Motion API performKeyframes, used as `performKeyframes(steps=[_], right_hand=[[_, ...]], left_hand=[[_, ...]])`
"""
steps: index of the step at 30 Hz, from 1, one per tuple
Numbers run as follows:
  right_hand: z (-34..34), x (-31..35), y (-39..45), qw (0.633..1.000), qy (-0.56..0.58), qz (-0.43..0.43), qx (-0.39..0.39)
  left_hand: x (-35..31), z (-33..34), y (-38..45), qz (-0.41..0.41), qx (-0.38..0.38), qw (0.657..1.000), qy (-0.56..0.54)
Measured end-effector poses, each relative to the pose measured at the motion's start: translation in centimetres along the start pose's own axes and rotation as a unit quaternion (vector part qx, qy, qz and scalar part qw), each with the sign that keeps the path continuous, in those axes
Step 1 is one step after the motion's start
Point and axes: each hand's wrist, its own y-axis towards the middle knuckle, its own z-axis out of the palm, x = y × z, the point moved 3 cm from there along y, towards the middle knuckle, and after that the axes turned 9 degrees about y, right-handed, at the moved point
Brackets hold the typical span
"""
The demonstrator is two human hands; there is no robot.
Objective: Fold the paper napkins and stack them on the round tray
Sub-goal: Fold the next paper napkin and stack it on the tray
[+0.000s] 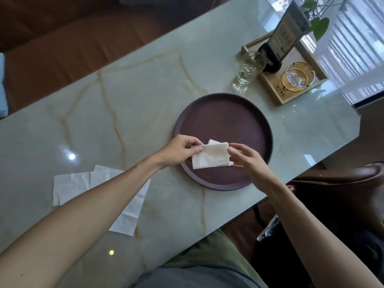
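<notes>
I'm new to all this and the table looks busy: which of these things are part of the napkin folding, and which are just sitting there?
Part of the job:
- folded napkin, pinched by the left hand and right hand
- round tray under it
- unfolded napkins on the table

Just lying about:
- drinking glass
- wooden tray holding an amber glass ashtray and a sign stand
- plant
</notes>
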Motion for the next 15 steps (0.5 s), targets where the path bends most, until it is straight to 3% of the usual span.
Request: performKeyframes(steps=[2,4,8,11,15], right_hand=[[-0.2,-1.3,0.5,1.0,0.008,0.021,0.007],[-0.6,-2.1,1.2,0.999,0.018,0.023,-0.042],[-1.6,-3.5,2.7,0.989,0.024,0.048,-0.138],[-1.6,-3.9,3.6,0.984,0.021,0.062,-0.167],[-1.2,-4.9,4.5,0.98,-0.01,0.077,-0.184]], left_hand=[[-0.3,1.1,1.8,-0.001,0.038,0.999,0.014],[-0.2,2.0,3.3,-0.015,0.059,0.998,0.022],[0.8,3.3,5.8,-0.092,-0.018,0.996,0.004],[2.0,4.3,7.0,-0.143,-0.066,0.987,-0.013],[2.9,4.8,7.8,-0.153,-0.14,0.977,0.048]])
